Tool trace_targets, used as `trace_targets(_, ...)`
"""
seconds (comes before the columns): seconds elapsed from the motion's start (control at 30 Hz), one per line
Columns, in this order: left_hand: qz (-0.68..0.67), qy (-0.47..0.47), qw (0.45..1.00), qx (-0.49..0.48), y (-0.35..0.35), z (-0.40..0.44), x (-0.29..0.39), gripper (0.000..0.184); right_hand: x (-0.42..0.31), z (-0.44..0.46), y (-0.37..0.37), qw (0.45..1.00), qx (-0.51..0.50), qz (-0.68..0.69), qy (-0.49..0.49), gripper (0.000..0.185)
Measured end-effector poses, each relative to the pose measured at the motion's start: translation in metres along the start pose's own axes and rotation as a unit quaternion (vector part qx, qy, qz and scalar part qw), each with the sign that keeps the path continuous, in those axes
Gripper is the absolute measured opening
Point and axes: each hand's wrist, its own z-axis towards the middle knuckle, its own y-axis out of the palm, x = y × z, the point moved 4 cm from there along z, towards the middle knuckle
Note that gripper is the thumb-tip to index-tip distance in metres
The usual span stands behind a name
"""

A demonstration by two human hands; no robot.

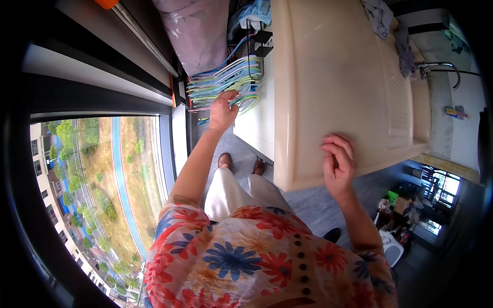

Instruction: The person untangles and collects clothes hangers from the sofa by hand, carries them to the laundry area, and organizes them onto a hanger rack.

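Many thin hangers (223,77) in blue, green, yellow and white hang in a packed row beside the white cabinet. My left hand (224,109) is at the near end of that row, its fingers curled around or against the nearest hangers; which one they touch is too small to tell. Over the near part of the beige sink slab (339,77) is my right hand (339,161), its fingers loosely bent and apart, with nothing in them. Grey cloths (380,18) lie at the slab's far right, by the ribbed washboard area.
A chrome faucet (439,66) stands at the right. A pink wrapped bundle (195,33) is behind the hangers, with a black wire rack (254,56) beside them. The window (97,190) is on the left. Cluttered items (403,210) stand at the lower right.
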Motion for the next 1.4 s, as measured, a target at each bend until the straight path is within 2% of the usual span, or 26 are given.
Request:
trace_targets(0.27,0.084,0.101,0.989,-0.07,-0.009,0.023,0.015,0.021,-0.002,0.0,0.002,1.0,-0.002,-0.002,-0.004,0.021)
trace_targets(0.47,0.085,0.123,0.975,-0.164,-0.013,0.042,0.024,0.015,-0.002,0.0,0.001,1.0,0.002,-0.007,-0.005,0.02)
trace_targets(0.63,0.126,0.129,0.962,-0.205,-0.009,0.051,0.031,0.012,-0.001,-0.001,0.0,1.0,0.014,0.0,-0.022,0.019)
trace_targets(0.73,0.201,0.153,0.94,-0.229,-0.008,0.051,0.038,0.014,-0.002,-0.002,-0.003,0.999,0.017,0.016,-0.036,0.018)
trace_targets(0.83,0.269,0.195,0.913,-0.236,-0.001,0.056,0.035,0.013,-0.012,-0.01,-0.009,0.991,0.068,0.109,-0.032,0.017)
trace_targets(0.87,0.284,0.196,0.907,-0.24,-0.001,0.056,0.035,0.013,-0.034,-0.019,-0.012,0.989,0.039,0.144,-0.011,0.016)
trace_targets(0.9,0.298,0.196,0.901,-0.246,0.0,0.055,0.034,0.013,-0.052,-0.03,-0.004,0.972,-0.037,0.226,-0.05,0.016)
trace_targets(0.93,0.304,0.153,0.901,-0.27,-0.001,0.057,0.036,0.016,-0.068,-0.04,0.008,0.942,-0.112,0.304,-0.085,0.016)
trace_targets(1.0,0.259,0.134,0.912,-0.288,-0.005,0.059,0.038,0.018,-0.074,-0.069,0.07,0.918,-0.236,0.319,-0.024,0.018)
trace_targets(1.03,0.236,0.124,0.918,-0.295,-0.005,0.06,0.037,0.019,-0.07,-0.08,0.104,0.884,-0.271,0.367,0.096,0.022)
trace_targets(1.07,0.229,0.137,0.923,-0.276,-0.007,0.059,0.039,0.021,-0.064,-0.09,0.139,0.835,-0.301,0.409,0.211,0.027)
trace_targets(1.13,0.207,0.11,0.929,-0.286,-0.006,0.06,0.035,0.02,-0.043,-0.098,0.205,0.708,-0.262,0.568,0.327,0.035)
trace_targets(1.2,0.192,0.101,0.933,-0.289,-0.006,0.059,0.03,0.02,-0.015,-0.076,0.242,0.851,-0.127,0.395,0.321,0.035)
trace_targets(1.27,0.178,0.112,0.937,-0.28,-0.006,0.059,0.028,0.019,0.013,-0.05,0.27,0.874,-0.001,0.328,0.357,0.042)
trace_targets(1.3,0.169,0.118,0.939,-0.275,-0.005,0.059,0.026,0.019,0.021,-0.039,0.28,0.849,0.028,0.344,0.399,0.048)
trace_targets(1.33,0.167,0.119,0.939,-0.278,-0.005,0.059,0.026,0.018,0.024,-0.023,0.284,0.855,0.089,0.333,0.387,0.034)
trace_targets(1.4,0.16,0.121,0.938,-0.282,-0.005,0.06,0.027,0.017,0.043,0.0,0.302,0.864,0.045,0.33,0.377,0.024)
